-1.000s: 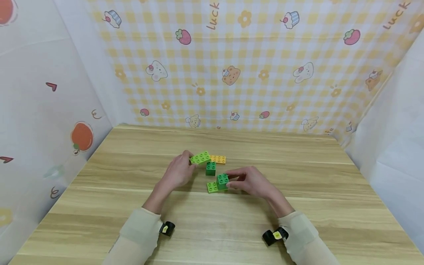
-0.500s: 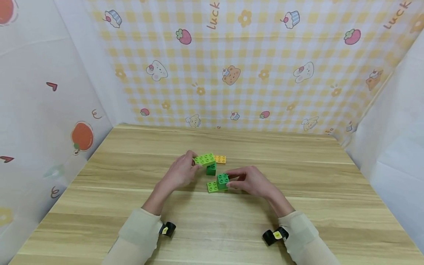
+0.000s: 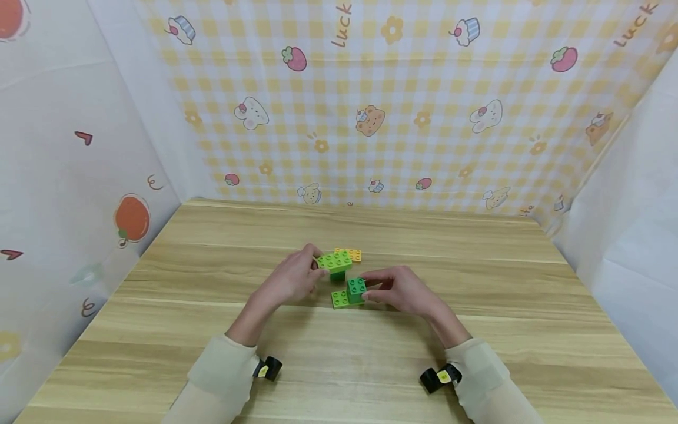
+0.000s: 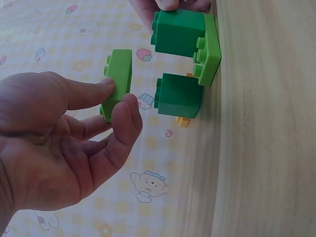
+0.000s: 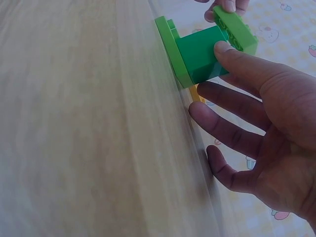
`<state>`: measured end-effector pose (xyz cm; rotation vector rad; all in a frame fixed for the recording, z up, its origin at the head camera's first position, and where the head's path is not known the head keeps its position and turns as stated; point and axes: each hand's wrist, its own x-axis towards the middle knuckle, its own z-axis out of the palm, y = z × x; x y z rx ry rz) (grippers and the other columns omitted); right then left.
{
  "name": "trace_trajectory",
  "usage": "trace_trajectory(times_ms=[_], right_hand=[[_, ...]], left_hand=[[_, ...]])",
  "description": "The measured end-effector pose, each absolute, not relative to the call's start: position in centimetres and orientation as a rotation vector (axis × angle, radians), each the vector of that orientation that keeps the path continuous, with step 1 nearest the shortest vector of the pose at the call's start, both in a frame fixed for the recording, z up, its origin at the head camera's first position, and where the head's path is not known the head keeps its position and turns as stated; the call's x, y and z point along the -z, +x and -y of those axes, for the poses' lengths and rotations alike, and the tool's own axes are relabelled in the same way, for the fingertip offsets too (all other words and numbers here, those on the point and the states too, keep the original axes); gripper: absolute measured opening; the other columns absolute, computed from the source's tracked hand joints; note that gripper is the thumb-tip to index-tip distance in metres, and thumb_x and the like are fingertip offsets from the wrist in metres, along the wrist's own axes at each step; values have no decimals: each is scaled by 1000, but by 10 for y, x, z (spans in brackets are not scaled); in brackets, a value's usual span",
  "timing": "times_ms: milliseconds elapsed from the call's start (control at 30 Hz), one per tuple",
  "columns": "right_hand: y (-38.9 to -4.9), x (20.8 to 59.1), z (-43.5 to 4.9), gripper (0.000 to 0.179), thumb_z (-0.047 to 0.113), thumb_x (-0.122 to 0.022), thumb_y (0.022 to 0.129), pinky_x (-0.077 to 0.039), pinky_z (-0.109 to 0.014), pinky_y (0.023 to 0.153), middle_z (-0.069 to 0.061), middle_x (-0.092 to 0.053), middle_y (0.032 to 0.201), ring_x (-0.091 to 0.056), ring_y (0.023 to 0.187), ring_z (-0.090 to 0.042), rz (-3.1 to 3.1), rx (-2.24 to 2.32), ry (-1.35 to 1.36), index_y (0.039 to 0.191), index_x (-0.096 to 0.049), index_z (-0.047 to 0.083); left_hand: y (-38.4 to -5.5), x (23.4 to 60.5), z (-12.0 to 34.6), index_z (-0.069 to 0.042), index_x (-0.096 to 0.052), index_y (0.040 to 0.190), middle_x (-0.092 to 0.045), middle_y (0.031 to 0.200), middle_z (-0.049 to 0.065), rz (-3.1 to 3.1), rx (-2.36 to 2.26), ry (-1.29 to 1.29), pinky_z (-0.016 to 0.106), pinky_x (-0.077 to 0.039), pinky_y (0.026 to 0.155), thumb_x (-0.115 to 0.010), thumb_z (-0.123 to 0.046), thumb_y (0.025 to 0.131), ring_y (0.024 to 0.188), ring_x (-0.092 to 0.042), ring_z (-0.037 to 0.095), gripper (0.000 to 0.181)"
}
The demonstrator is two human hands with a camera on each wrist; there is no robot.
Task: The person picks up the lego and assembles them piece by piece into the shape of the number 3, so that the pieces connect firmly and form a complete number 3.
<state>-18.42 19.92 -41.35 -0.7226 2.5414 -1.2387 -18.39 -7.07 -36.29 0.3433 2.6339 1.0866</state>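
Observation:
My left hand (image 3: 293,275) pinches a light green toy brick (image 3: 335,262) between thumb and fingers. It hovers over a dark green square brick (image 4: 180,95) on the table; the left wrist view shows a gap between them. A second dark green brick (image 3: 356,290) sits on one end of a flat light green brick (image 3: 339,300), leaving studs bare at the other end. Thumb and index finger of my right hand (image 3: 404,291) pinch that upper dark green brick, while the other fingers spread loosely in the right wrist view.
Behind the held brick lies a flat yellow-orange brick (image 3: 355,255), partly covered in the head view. The wood-grain table (image 3: 477,259) meets a checked, printed cloth (image 3: 424,147) at its back edge. White cloth hangs at both sides.
My left hand has moved right and slightly nearer with the light green brick, from beside the lone dark green brick to over it. The right hand stays put.

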Motion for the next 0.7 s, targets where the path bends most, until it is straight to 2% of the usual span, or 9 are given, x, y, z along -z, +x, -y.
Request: trace_trajectory(times_ms=[300, 700], right_hand=[[-184, 414, -199, 41, 23, -79, 97, -60, -24, 79, -10, -78, 123, -76, 100, -15, -2509, 1265, -742, 134, -73, 8], [-184, 414, -199, 41, 22, -79, 96, -61, -24, 77, -11, -78, 121, -76, 96, -12, -2508, 1273, -744, 134, -72, 6]], left_hand=[[-180, 360, 68, -2, -55, 132, -61, 102, 12, -2567, -1117, 387, 29, -48, 62, -63, -13, 107, 70, -62, 19, 29], [-177, 363, 66, -1, -56, 126, -61, 93, 11, -2503, -1139, 448, 29, -48, 59, -66, -12, 105, 65, -59, 18, 26]])
